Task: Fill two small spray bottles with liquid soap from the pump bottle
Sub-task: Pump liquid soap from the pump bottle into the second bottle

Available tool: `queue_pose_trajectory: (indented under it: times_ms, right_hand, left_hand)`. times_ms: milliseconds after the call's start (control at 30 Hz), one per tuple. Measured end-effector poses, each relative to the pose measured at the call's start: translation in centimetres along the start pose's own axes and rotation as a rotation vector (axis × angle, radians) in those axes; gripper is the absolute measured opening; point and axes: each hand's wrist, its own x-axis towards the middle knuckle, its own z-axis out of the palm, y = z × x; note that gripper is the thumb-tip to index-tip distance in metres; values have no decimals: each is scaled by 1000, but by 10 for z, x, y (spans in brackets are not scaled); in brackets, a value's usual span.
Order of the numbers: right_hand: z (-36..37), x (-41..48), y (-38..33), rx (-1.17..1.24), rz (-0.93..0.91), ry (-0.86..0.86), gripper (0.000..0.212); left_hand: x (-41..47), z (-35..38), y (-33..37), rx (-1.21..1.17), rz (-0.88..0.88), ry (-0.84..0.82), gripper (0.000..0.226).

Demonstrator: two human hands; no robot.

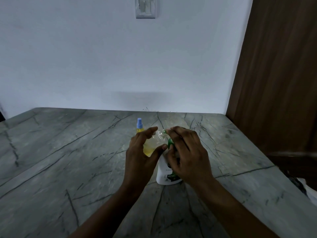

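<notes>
The left hand (143, 152) grasps a small open spray bottle (153, 143) of yellow liquid, tilted so its neck points toward 2 o'clock at the green nozzle of the white pump bottle (165, 176). The right hand (186, 155) presses down on that pump. At 11 o'clock from the hands, a blue-capped spray bottle (139, 126) stands upright on the grey marble counter (68, 152).

Two bare forearms, no sleeves, left hand (143, 152), right hand (186, 155)

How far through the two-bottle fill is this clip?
Done: the capped bottle behind holds yellow soap. In hand: the left hand tilts the open bottle, partly yellow, at the pump nozzle under the right hand. Left: topping up and capping.
</notes>
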Motion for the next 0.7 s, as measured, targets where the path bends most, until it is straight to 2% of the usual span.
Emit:
queue_pose_trajectory:
  times_ms: [700]
  right_hand:
    - [12, -11, -2, 45, 34, 44, 32]
  left_hand:
    - [-7, 0, -9, 14, -5, -29, 48]
